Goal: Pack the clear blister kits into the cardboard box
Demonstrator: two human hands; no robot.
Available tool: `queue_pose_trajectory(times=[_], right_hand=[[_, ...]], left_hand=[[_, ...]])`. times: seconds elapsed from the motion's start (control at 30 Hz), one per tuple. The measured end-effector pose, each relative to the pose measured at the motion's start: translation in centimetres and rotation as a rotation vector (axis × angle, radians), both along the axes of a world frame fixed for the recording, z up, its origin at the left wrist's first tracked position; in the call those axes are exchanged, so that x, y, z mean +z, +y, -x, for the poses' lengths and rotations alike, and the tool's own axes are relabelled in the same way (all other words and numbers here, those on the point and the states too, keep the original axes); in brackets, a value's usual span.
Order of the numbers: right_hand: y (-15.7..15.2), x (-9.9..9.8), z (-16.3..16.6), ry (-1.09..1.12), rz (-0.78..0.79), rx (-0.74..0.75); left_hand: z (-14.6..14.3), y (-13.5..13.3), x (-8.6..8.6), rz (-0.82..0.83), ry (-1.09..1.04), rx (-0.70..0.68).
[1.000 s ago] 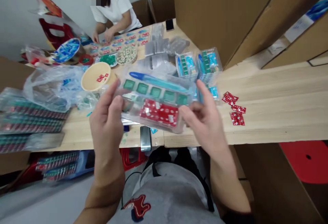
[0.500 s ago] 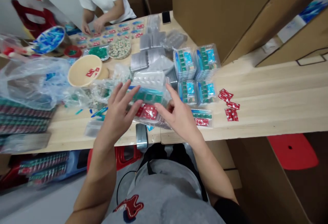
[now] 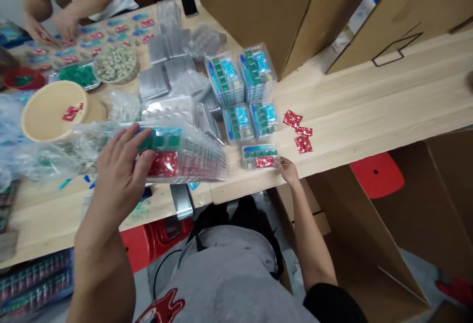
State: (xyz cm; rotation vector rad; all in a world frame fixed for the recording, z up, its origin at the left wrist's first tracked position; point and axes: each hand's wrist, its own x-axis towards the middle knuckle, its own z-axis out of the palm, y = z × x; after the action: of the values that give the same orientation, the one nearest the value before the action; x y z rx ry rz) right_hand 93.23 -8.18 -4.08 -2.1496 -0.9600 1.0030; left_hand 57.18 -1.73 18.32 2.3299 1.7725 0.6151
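My left hand (image 3: pixel 120 175) is at the left end of a long row of clear plastic packs (image 3: pixel 192 158) standing on edge, fingers curved over the end pack and thumb against its face. Green squares and red dotted packets show through that pack. Farther right, my right hand (image 3: pixel 288 171) pinches the right edge of a single clear pack (image 3: pixel 259 158) lying flat near the table's front edge. Inside it are a blue strip, green squares and a red packet. Loose red dotted packets (image 3: pixel 303 144) lie just beyond my right hand.
Stacked packs with blue packets (image 3: pixel 258 74) stand behind the single pack. Empty clear trays (image 3: pixel 168 108), a cream tub (image 3: pixel 55 111) and plastic bags fill the left side. A large cardboard box (image 3: pixel 254 7) rises at the back. Across the table, another person's hands (image 3: pixel 66 26) work over laid-out pieces.
My right hand has left the row of packs and moved right to the single pack's edge. My left hand stays at the row's left end. The view has shifted right.
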Motion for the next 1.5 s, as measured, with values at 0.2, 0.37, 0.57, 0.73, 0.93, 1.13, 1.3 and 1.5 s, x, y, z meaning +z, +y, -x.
queue_pose_trajectory(times=[0.2,0.37,0.57,0.73,0.93,1.13,1.3,1.5], right_hand=[[-0.6,-2.0,0.6,0.041,-0.067,-0.029],[-0.9,-2.4,0.7,0.020,-0.089,-0.086],[-0.8,-2.2,0.4,-0.042,-0.062,-0.080],[-0.6,-2.0,0.5,-0.080,-0.057,-0.048],[-0.5,-2.2,0.7,-0.053,-0.069,-0.005],[-0.5,-2.2,0.4,-0.013,-0.047,0.002],[-0.6,-2.2,0.5,0.032,-0.024,-0.015],[-0.6,-2.3,0.6,0.104,-0.029,-0.046]], left_hand=[[-0.4,0.0,-0.1,-0.020,0.012,-0.016],[-0.4,-0.1,-0.3,-0.022,0.002,0.003],[-0.4,-0.2,-0.4,-0.052,-0.024,0.006],[-0.6,0.1,0.6,-0.112,-0.053,-0.014],[-0.9,1.2,1.7,-0.116,-0.050,-0.087],[-1.6,0.9,1.7,-0.181,-0.021,-0.064],[-2.7,-0.4,1.7,-0.298,-0.015,-0.057],[-7.9,-6.3,-1.2,-0.331,-0.314,-0.350]])
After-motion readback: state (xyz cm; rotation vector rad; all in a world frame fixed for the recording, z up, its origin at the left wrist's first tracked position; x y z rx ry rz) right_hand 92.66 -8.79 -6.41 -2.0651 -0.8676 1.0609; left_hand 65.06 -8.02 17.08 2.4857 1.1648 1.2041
